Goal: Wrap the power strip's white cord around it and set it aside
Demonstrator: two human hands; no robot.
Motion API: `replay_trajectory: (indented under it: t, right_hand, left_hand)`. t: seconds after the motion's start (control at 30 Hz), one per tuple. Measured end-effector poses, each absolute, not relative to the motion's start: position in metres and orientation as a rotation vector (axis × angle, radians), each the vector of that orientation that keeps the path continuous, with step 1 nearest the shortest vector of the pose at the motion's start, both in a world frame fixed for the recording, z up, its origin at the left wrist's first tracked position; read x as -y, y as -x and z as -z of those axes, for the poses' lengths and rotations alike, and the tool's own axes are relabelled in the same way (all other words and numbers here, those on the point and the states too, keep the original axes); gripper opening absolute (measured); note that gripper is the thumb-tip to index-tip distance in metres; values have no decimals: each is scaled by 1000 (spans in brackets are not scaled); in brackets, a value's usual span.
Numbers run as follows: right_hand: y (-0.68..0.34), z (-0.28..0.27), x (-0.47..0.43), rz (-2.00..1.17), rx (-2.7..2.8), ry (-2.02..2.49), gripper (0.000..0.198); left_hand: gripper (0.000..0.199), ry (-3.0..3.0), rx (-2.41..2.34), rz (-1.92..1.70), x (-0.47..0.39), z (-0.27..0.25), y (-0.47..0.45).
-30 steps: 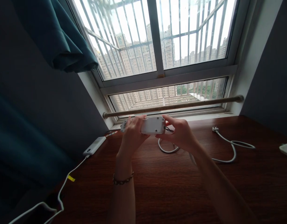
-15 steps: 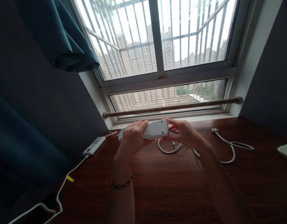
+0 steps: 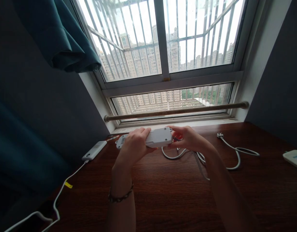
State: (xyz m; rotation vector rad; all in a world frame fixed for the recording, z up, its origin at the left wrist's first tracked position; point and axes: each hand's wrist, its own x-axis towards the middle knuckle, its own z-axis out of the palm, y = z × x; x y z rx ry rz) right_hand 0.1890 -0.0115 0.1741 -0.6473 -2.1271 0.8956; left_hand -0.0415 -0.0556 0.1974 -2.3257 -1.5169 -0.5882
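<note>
A long white power strip (image 3: 160, 137) is held up over the desk, its screwed back side turned towards me. My left hand (image 3: 136, 141) wraps around its left half, thumb below and fingers over the top. A printed label shows partly beside those fingers. At the strip's right end my right hand (image 3: 184, 138) is closed, index finger at the upper corner and thumb lower down. Something thin and dark, perhaps wires, shows between these fingers; its far part is hidden. A white cord (image 3: 173, 158) lies looped on the desk beneath the right hand.
On the brown wooden desk (image 3: 162, 196), a white power bank-like device (image 3: 94, 150) with a cable lies left. A plug (image 3: 220, 135) and its cord lie right, and a white device (image 3: 293, 158) sits at the far right. A metal rail (image 3: 177, 112) crosses the barred window behind.
Both hands and the power strip have shifted slightly left and down in the picture, and the whole view has moved a little as well. The grip looks the same.
</note>
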Motion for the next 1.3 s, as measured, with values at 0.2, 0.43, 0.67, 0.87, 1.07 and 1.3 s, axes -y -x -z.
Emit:
replay_trajectory:
  t: [0.2,0.43,0.67,0.87,1.07,1.3]
  right_hand:
    - [-183,-173,15,-916,2102,705,53]
    - [-193,-177,20,-917,2130,854,59]
    - [-194,-180,30,-944,2076,824,70]
    - [-190,-181,34,-1089,2006,837,76]
    - [-191,-184,39,-1033,2009,869,70]
    - [-191,-186,43,-938,2026,905,66]
  left_hand:
    - [60,2188,1523,505,60,-198,37]
    - [57,2215,1502,496,65,-200,29]
    - [55,2255,1474,586,69,-204,31]
    - [50,2223,1473,554,73,-206,31]
    - [51,2220,1463,577,75,-207,32]
    - [61,2235,1466,584,76,-208,30]
